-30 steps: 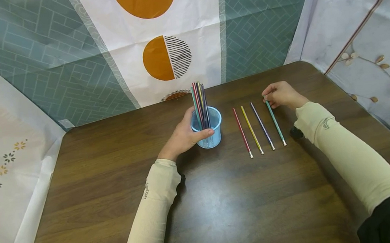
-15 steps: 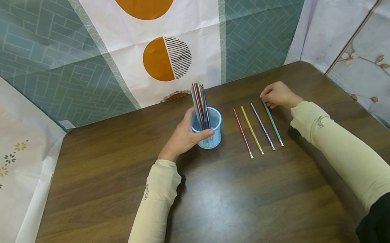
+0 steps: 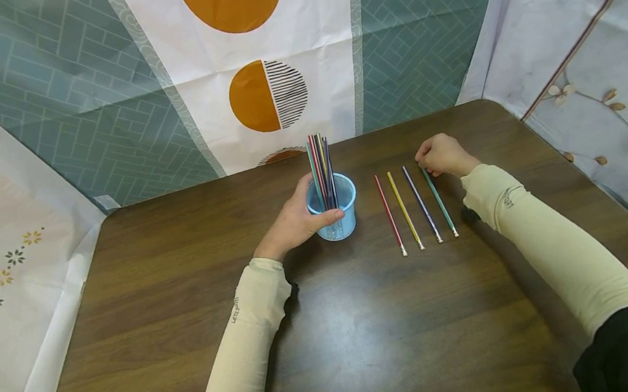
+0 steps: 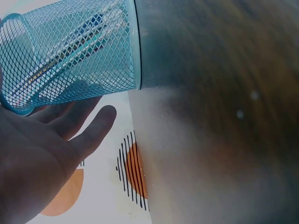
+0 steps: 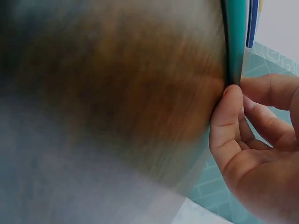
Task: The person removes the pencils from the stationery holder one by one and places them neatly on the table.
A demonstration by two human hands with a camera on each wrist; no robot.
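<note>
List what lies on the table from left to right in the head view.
Left hand → blue mesh cup of pencils → red pencil → yellow pencil → purple pencil → green pencil, its far end at the right hand.

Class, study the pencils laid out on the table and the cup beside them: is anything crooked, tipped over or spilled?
Nothing stands out. Four pencils lie side by side in a neat, roughly parallel row. The right hand touches the top of the green pencil. The left hand holds the upright mesh cup.
</note>
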